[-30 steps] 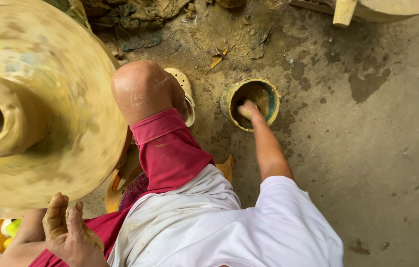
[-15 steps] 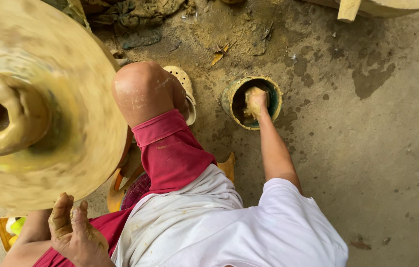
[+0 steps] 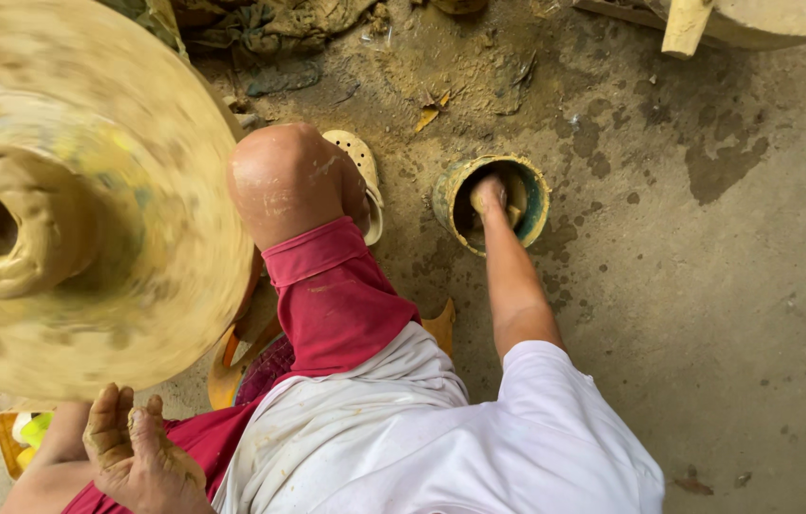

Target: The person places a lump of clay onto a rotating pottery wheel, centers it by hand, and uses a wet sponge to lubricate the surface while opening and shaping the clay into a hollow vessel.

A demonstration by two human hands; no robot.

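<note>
Right hand (image 3: 489,195) plunged into the small green pot (image 3: 533,190) on the concrete floor (image 3: 707,314) beside the knee, grip hidden inside, so impossible to tell. Left hand (image 3: 137,457), clay-coated and loosely open, empty, waiting near the spinning wheel (image 3: 165,219) edge carrying the clay vessel (image 3: 13,224).

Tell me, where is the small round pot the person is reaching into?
In the head view, the green-rimmed pot sits on the floor right of the bare knee, with the right hand inside.
</note>
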